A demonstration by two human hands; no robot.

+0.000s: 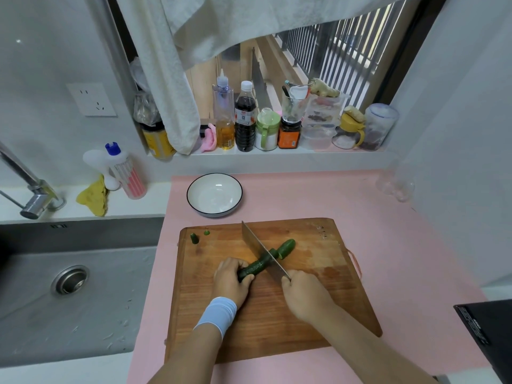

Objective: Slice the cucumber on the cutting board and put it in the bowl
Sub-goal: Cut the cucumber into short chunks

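A green cucumber [256, 266] lies slantwise on the wooden cutting board [318, 300]. My left hand [231, 278] grips its near end. My right hand [304, 295] holds a cleaver [260, 252] whose blade crosses the cucumber near its middle. A cut piece [286, 248] lies just right of the blade. Two small cucumber ends [194, 238] rest at the board's far left corner. An empty white bowl [214, 194] with a dark rim stands behind the board.
The board sits on a pink mat [374, 206]. A steel sink [69, 286] with a tap [30, 189] is at the left. Bottles and jars [245, 120] line the window sill. A black appliance [487, 331] is at the right edge.
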